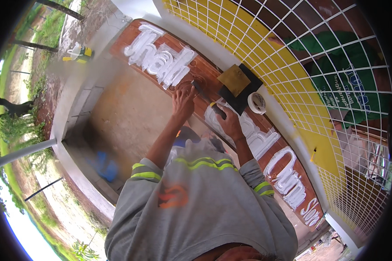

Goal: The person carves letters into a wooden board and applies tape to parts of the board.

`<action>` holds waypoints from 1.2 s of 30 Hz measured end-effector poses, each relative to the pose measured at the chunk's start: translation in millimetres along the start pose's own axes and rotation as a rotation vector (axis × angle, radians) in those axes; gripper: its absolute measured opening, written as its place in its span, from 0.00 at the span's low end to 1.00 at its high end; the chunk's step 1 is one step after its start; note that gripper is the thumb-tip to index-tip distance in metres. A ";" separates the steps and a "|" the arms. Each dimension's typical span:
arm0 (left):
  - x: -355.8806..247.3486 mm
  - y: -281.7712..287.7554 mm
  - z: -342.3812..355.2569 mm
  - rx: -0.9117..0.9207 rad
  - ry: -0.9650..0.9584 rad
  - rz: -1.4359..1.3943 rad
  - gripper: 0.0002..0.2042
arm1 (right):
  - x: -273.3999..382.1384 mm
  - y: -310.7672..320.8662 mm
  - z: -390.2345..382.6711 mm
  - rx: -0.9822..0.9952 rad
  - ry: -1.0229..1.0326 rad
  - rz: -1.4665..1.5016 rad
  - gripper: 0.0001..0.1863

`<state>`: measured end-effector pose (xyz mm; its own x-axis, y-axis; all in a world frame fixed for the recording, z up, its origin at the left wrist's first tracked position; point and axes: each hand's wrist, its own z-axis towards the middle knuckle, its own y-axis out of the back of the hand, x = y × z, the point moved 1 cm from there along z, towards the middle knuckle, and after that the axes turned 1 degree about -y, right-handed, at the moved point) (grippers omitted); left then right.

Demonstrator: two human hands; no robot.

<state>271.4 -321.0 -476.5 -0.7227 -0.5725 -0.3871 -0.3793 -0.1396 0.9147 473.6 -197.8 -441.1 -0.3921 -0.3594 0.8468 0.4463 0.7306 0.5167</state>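
A long reddish-brown wooden board [211, 71] lies across in front of me, with large carved letters covered in white [159, 58]. My right hand [231, 125] is closed around the black and yellow handle of a chisel [212, 104]. Its narrow metal blade slants toward the far left, over an uncovered stretch of wood with carved outlines. Beside the blade's tip, my left hand [183, 103] rests on the board's near edge with its fingers apart. Whether those fingers touch the blade is hard to make out.
Sandpaper [234, 80] lies on a dark sheet [252, 82] beyond the board, beside a tape roll [257, 103]. White wire mesh [292, 61] rises along the far side; behind it is a person in green [353, 82]. A white and yellow container [79, 53] stands at far left.
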 end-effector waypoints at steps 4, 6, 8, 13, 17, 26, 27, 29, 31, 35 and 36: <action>5.2 -5.8 -3.0 -0.055 -0.039 0.024 0.31 | -3.0 5.9 -3.9 0.017 0.006 0.002 0.24; 4.9 -6.7 -2.8 -0.088 -0.052 0.011 0.31 | -4.5 5.1 5.6 0.018 0.010 -0.028 0.24; 5.4 -5.4 -4.4 -0.075 -0.040 0.020 0.30 | -3.4 7.3 5.9 0.016 0.009 -0.057 0.25; 8.8 0.0 -0.4 -0.160 -0.063 0.063 0.30 | 9.3 13.2 11.3 0.026 0.013 -0.061 0.24; 7.4 12.9 10.4 -0.105 -0.012 0.020 0.28 | 13.7 7.3 12.3 0.034 0.017 -0.057 0.23; 23.1 7.9 20.6 -0.123 -0.216 0.221 0.30 | 3.1 -1.0 -40.1 -0.082 -0.069 0.056 0.23; 19.2 13.2 20.0 -0.116 -0.219 0.223 0.29 | 4.5 -6.7 -43.6 -0.099 -0.090 0.096 0.23; 15.9 26.3 15.7 -0.055 -0.216 0.192 0.27 | 7.5 -18.4 -48.9 -0.116 -0.174 0.157 0.24; 14.6 33.2 8.3 0.008 -0.195 0.165 0.26 | 14.8 -27.2 -48.9 -0.131 -0.171 0.190 0.24; 15.2 21.4 0.5 -0.155 -0.253 0.101 0.27 | 7.9 -34.7 -47.3 -0.132 -0.121 0.174 0.25; 14.8 17.5 -1.6 -0.140 -0.245 0.089 0.28 | 5.7 -34.9 -47.2 -0.132 -0.121 0.178 0.25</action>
<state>255.0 -333.2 -466.0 -0.8742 -0.3776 -0.3053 -0.2369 -0.2171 0.9470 493.9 -252.7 -448.3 -0.3881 -0.1539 0.9087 0.6147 0.6914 0.3796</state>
